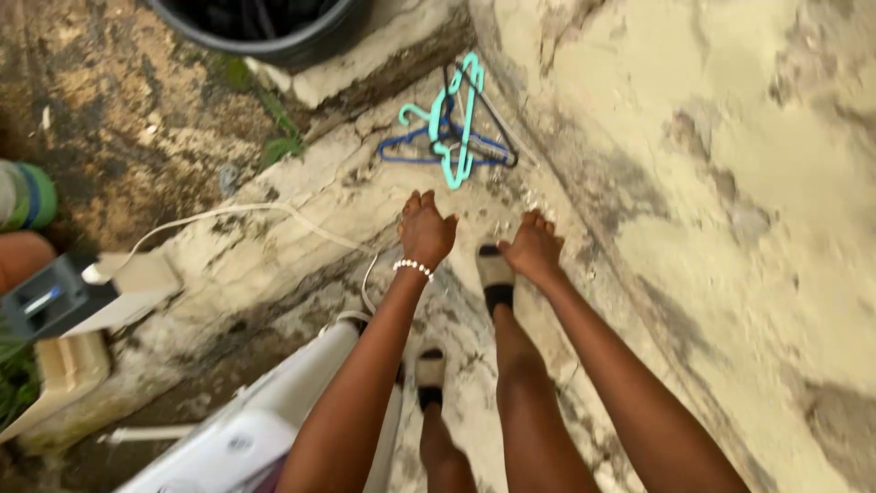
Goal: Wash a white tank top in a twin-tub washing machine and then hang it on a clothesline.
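Both my arms reach forward and down over a rough concrete ledge. My left hand (426, 228) wears a white bead bracelet; its fingers are spread and it holds nothing. My right hand (534, 245) is beside it, fingers loosely curled downward, also holding nothing. A small pile of clothes hangers (459, 128), teal, blue and black, lies on the concrete just beyond both hands, apart from them. My feet in dark sandals stand below the hands.
A stained plaster wall (730, 183) runs along the right. A black tub (265, 32) sits at the top. A white cord (237, 212) crosses the ledge. A white plastic object (265, 420) is at lower left, with cardboard pieces (73, 365) further left.
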